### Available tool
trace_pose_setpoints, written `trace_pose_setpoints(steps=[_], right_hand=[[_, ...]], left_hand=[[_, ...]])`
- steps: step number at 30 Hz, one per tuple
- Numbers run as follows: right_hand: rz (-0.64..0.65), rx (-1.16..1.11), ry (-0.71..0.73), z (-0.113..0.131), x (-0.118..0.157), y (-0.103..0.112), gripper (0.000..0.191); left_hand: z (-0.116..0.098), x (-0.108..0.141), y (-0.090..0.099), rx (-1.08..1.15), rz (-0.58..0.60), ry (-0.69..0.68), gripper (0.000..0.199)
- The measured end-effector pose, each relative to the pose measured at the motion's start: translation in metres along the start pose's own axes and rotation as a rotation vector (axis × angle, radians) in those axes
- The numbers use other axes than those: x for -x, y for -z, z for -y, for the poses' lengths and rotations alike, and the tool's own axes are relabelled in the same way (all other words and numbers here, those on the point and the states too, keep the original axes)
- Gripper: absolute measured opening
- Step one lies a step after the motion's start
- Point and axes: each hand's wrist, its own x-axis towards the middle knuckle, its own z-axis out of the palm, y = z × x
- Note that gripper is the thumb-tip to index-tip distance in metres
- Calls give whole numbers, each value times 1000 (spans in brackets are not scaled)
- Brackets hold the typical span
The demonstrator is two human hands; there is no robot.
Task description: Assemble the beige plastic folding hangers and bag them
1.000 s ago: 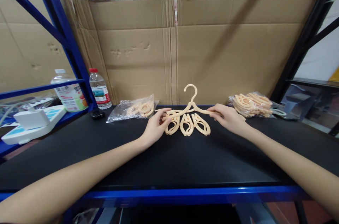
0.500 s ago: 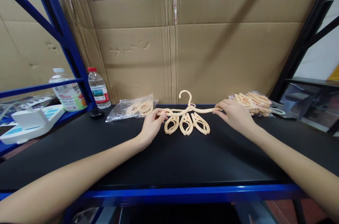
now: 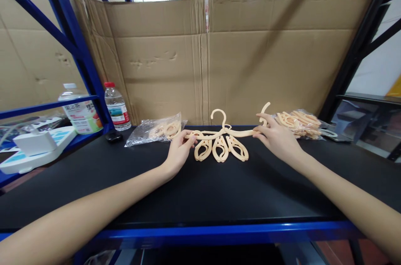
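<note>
A beige plastic folding clothes hanger (image 3: pixel 238 133) is spread out between my two hands, its hook pointing up. My left hand (image 3: pixel 179 152) pinches the hanger's left end between thumb and fingers. At its right end, the fingertips of my right hand (image 3: pixel 278 137) are closed on the arm. A curved beige piece (image 3: pixel 265 111) sticks up by my right fingers; where it joins the hanger is hidden. Below the hanger, three folded beige hangers (image 3: pixel 220 151) lie fanned side by side on the black tabletop (image 3: pixel 200 194).
Clear bags of beige hanger pieces lie at left (image 3: pixel 156 129) and right (image 3: pixel 299 123). A red-capped water bottle (image 3: pixel 116 106) and a black mouse-like object (image 3: pixel 114 136) stand left. Cardboard (image 3: pixel 282 64) walls the back. A white power strip (image 3: pixel 59 148) lies far left.
A curved beige piece now stands up by my right hand, where none showed before. My right fingers have shifted and spread a little; my left hand keeps its hold.
</note>
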Motion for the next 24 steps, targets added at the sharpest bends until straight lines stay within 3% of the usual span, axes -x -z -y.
trace_pose_setpoints(steps=[10, 15, 19, 24], right_hand=[[-89, -241, -23, 1, -2, -2, 20], [-23, -382, -76, 2, -4, -3, 13], [46, -450, -152, 3, -4, -3, 25], [85, -657, -193, 0, -5, -4, 21]], left_hand=[[-1, 2, -2, 3, 7, 13, 21], [1, 2, -1, 21, 11, -1, 22], [0, 2, 0, 38, 7, -5, 22], [-5, 2, -2, 112, -34, 23, 20]])
